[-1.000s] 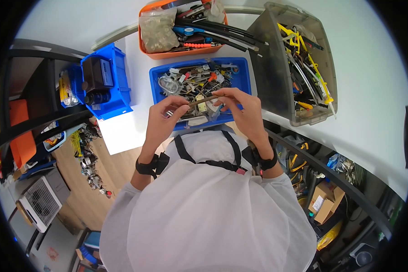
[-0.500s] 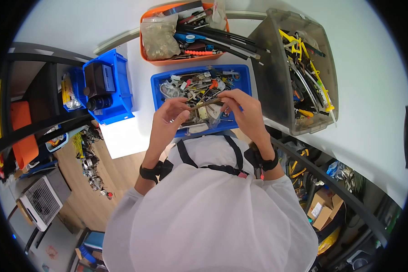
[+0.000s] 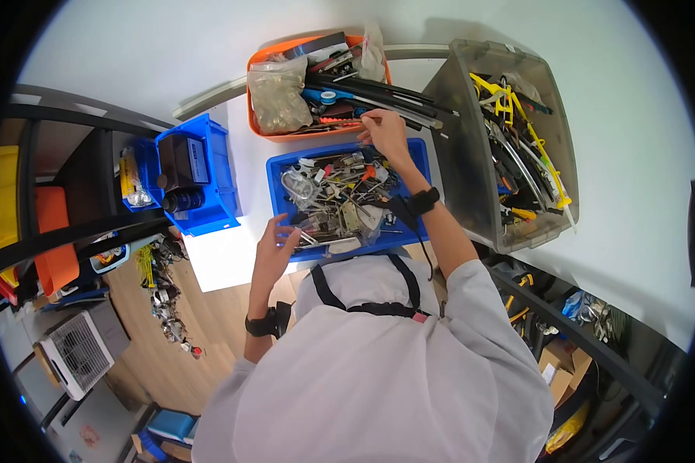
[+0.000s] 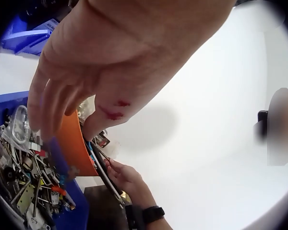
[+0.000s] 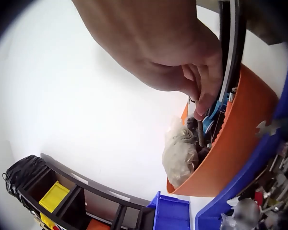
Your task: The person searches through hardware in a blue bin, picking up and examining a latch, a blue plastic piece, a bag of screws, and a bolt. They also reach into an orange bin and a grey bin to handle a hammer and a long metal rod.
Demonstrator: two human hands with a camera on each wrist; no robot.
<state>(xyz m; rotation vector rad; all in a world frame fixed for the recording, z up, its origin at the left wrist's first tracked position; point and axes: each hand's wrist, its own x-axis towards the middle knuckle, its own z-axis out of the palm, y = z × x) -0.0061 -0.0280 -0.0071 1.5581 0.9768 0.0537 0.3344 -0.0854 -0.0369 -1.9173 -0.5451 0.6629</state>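
Note:
My right hand (image 3: 386,135) is over the front edge of the orange bin (image 3: 286,137), near the black tubes that stick out of it. Its thumb and fingers pinch a thin brownish rod (image 5: 200,133), which points down into that bin in the right wrist view. My left hand (image 3: 272,251) hovers at the near left corner of the blue bin (image 3: 276,197), fingers loosely bent and holding nothing. Inside the blue bin lies a jumble of small metal parts, screws and plastic bits (image 4: 26,187). A red mark shows on the left hand near the thumb.
Right of the bins stands a tall grey translucent box (image 3: 459,193) with yellow-handled tools. A blue open-front bin (image 3: 222,170) with a dark box and a jar is at the left. The orange bin also holds a bag (image 3: 280,96) and a blue tool (image 3: 316,96).
Both hands held the rod over the blue bin before. My left hand has let go and dropped back toward the near left; my right has carried the rod away to the orange bin.

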